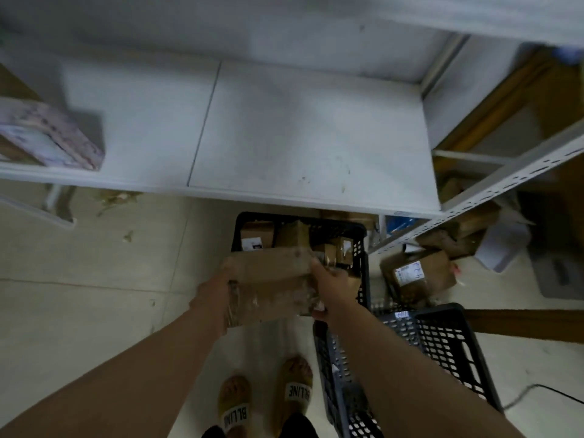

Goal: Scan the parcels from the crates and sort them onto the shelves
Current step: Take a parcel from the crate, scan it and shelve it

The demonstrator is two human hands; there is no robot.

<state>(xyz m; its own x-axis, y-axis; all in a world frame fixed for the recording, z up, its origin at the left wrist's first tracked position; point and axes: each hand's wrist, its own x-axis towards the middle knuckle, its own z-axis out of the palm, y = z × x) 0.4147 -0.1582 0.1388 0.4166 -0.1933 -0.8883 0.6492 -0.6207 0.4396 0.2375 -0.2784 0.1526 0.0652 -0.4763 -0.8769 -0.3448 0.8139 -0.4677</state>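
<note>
I hold a brown cardboard parcel (271, 282), wrapped in clear tape, between both hands above the floor. My left hand (221, 289) grips its left side and my right hand (331, 286) grips its right side. Behind it on the floor stands a black plastic crate (350, 230) with several smaller cardboard parcels (257, 237) inside. The white shelf (300, 137) lies just beyond the crate, its near board bare. The image is blurred by motion.
A second dark crate (442, 343) stands at my right. A labelled cardboard box (417, 273) lies on the floor under the shelf's slotted post (493, 191). A pale printed box (53, 137) sits on the shelf's left end. My sandalled feet (268, 396) are below.
</note>
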